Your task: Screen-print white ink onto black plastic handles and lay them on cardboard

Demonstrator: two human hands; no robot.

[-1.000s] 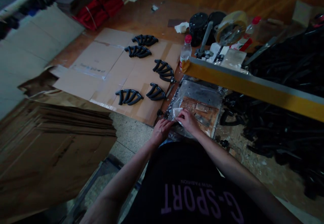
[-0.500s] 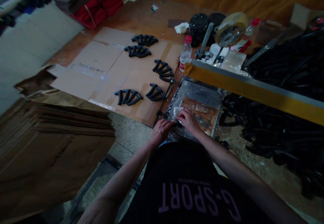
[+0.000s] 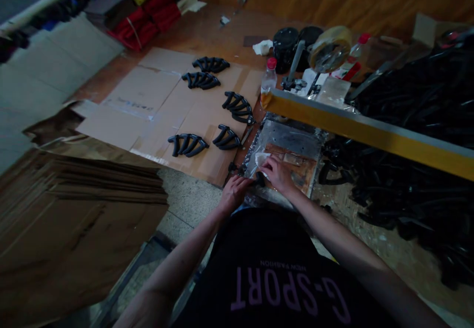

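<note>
My right hand (image 3: 277, 172) pinches a crumpled white cloth or tissue (image 3: 261, 159) over the near left part of a plastic-covered work plate (image 3: 292, 135). Close beside it, my left hand (image 3: 234, 191) has its fingers closed on a small black part (image 3: 260, 180), most of which the fingers hide. Beyond my left hand, a black fan-shaped ribbed piece (image 3: 226, 138) lies on flattened cardboard (image 3: 166, 108), with another ribbed piece (image 3: 188, 144) to its left. Several alike pieces lie further back on the same sheet.
A yellow-edged bar (image 3: 355, 128) crosses above the plate's far right side. Black parts (image 3: 403, 194) are heaped on the right. A red-capped bottle (image 3: 269, 75), black tubs (image 3: 285, 46) and a tape roll (image 3: 331, 49) stand behind. Stacked cardboard (image 3: 85, 219) is at left.
The view has tilted slightly, so the bench appears a little lower. The black part shows more between my hands. Both hands stay at nearly the same place, the white cloth still pinched.
</note>
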